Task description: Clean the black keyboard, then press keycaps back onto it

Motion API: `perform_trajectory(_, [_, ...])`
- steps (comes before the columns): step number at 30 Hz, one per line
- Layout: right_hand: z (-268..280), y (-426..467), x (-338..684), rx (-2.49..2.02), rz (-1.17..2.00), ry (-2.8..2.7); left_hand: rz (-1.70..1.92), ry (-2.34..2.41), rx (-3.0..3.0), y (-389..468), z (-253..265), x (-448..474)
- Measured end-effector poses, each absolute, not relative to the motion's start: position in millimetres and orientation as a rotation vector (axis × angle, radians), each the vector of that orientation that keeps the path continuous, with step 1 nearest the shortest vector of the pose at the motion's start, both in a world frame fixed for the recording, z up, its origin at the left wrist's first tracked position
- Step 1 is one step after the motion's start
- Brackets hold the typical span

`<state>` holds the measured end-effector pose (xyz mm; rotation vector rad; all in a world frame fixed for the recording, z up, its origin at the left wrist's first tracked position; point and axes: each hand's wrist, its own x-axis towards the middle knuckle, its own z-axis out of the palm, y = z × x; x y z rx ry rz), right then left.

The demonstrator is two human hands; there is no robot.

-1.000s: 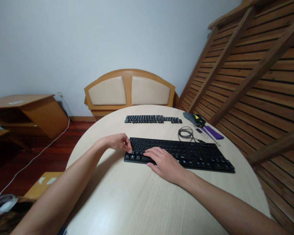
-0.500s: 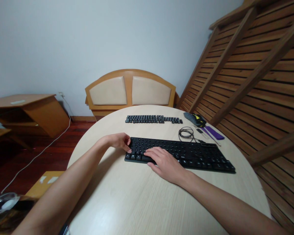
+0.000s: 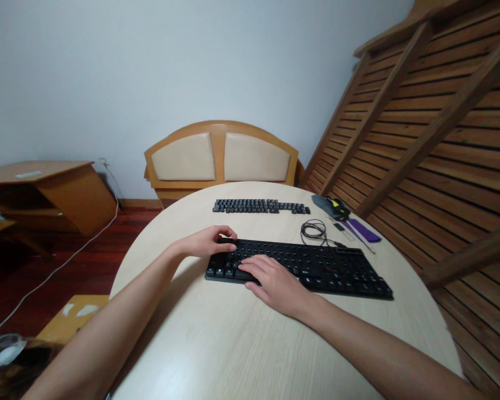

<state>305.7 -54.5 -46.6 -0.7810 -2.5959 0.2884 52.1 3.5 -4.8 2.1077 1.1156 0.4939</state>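
Note:
A black keyboard [image 3: 337, 269] lies at a slight slant across the middle of the round table [image 3: 250, 344]; many of its keys are off, though the bottom row at its left end still has several in place. At the far left corner is my left hand [image 3: 210, 241], fingers curled over the back edge and thumb along the top. My right hand [image 3: 275, 280] rests spread on the front left half, fingertips among the bare key posts and palm over the front edge. Behind the keyboard, loose black keycaps [image 3: 245, 206] are laid out in rows.
A coiled black cable [image 3: 314, 230] lies behind the keyboard. To its right are a grey, black and yellow glove-like item [image 3: 331, 206], a purple cloth strip [image 3: 365, 230] and thin tools. A padded headboard [image 3: 183, 158] stands beyond the table, with slatted wood [image 3: 441, 133] on the right.
My left hand has moved from the keyboard's left edge to its far left corner. The keyboard has shifted slightly to the left. My right hand stays on it.

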Motion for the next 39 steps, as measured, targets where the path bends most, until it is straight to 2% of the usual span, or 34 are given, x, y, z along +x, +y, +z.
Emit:
perform_trajectory(3, [-42,-55,295,-0.708,0.35,-2.628,0.586,1.116,2.217,0,-15,67])
perform_trajectory(9, [-10,-21,300,-0.622,0.608,-2.623,0.544,1.162,2.296,-6,-31,85])
perform_trajectory(11, [2,6,310,-0.803,0.529,-2.594,0.515,1.19,2.322,-11,-27,89])
perform_trajectory(15, [15,68,332,-1.44,0.033,-2.516,0.393,1.17,2.477,-23,-20,95])
perform_trajectory(20, [4,119,343,-1.742,-0.128,-2.423,0.282,1.085,2.606,-23,-33,95])
perform_trajectory(25, [-11,138,339,-1.849,-0.189,-2.425,0.306,1.05,2.636,-19,-37,93])
perform_trajectory(39, [-20,129,329,-1.769,-0.22,-2.471,0.201,1.015,2.608,-18,-22,77])
